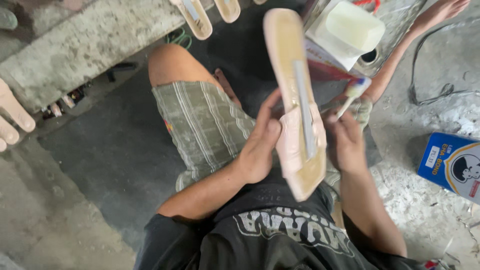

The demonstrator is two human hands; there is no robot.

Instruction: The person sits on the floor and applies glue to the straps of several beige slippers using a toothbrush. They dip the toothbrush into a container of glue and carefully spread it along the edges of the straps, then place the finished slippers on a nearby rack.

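Grip: both hands are closed, one on a shoe sole and one on a brush.
Left hand (257,150): fingers curled round the near edge of the pale pink shoe sole (296,100), thumb pressed against its side, holding it up over the lap.
Right hand (345,142): closed around the handle of a small brush (350,97), whose tip sits at about 1 o'clock from the hand, just beside the sole's far edge.
Sole: long and narrow, tilted from 12 o'clock down to 5 o'clock, with a grey metal strip (304,107) running along its middle.
Lap: striped shorts (205,125) at 9 o'clock from the sole, black shirt (280,235) at 6 o'clock.
Around: a whitish plastic container (350,30) at 1 o'clock, resting on a metal tin (400,25); a blue can (452,165) at 3 o'clock on the concrete floor (60,210); two more soles (192,17) at 11 o'clock.
Other person: fingers (12,117) at 9 o'clock, well apart.
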